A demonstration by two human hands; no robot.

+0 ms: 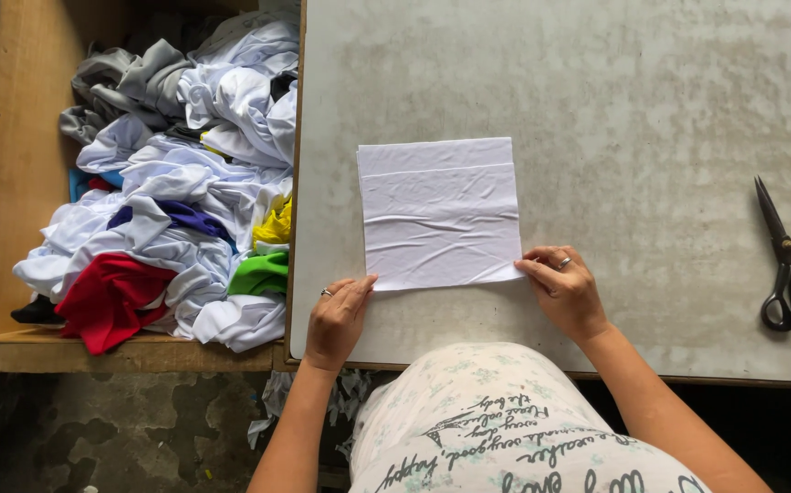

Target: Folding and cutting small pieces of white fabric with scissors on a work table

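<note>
Head view: a folded white cloth (439, 213) lies flat a little left of the middle of the frame, on a worn grey table (614, 100). It is a neat square, with a narrower strip of an under layer showing along its upper edge and a few soft creases across the face.

The left hand (337, 319) rests at the lower left corner of the cloth, fingers stretched out flat and together, tips touching the edge, gripping nothing. The right hand (566, 290) sits at the lower right corner, fingers lightly bent with the tips pressing that corner down; it looks more like pinning than pinching, though whether a fingertip is tucked under the edge cannot be told.

The cloth looks thin, light and limp. It would likely sag and unfold if lifted by one corner, so the two lower corners, or both side edges at once, seem the best places to hold it; sliding it on the table should be easy.

At the right edge of the frame, well apart from the cloth, lie black scissors (786, 265), closed. In the upper left a heap of clothes (176, 183), mostly white with red, green, yellow and purple pieces, fills a wooden tray (12, 137) beside the table.

How many layers the cloth has cannot be seen. The tray's top is cut off by the frame, and the person's body hides the near table edge.
</note>
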